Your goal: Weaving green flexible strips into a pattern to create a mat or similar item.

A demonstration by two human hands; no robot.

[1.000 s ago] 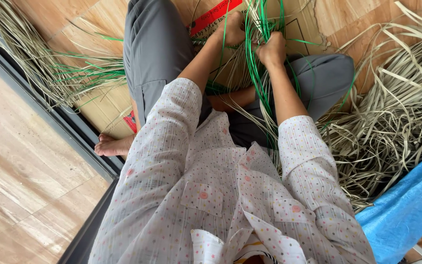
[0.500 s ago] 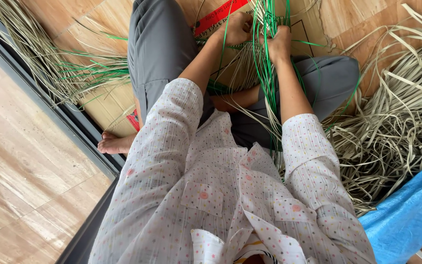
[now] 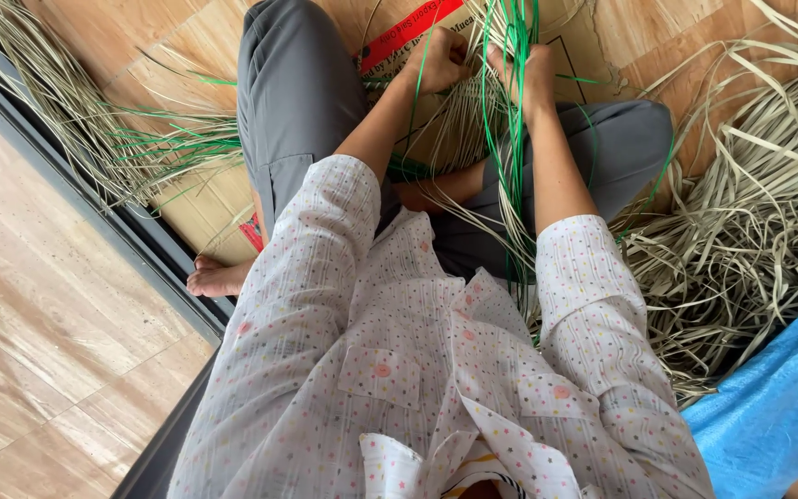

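Note:
I sit cross-legged on flattened cardboard (image 3: 196, 199) in grey trousers and a dotted white shirt. My left hand (image 3: 438, 57) is closed around pale dried strips at the top of the view. Close beside it, my right hand (image 3: 530, 76) grips a bunch of green strips (image 3: 510, 139) mixed with pale ones; these run down over my lap. The far ends of the strips go out of view at the top.
A big loose heap of pale dried strips (image 3: 750, 203) lies at my right. Another bundle of pale and green strips (image 3: 94, 129) lies at the left on the cardboard. A dark door track (image 3: 94, 222) crosses the left floor. Blue plastic sheet (image 3: 778, 397) sits bottom right.
Both hands have shifted a little upward and closer together on the strips. The view has moved slightly; my left foot stays by the track.

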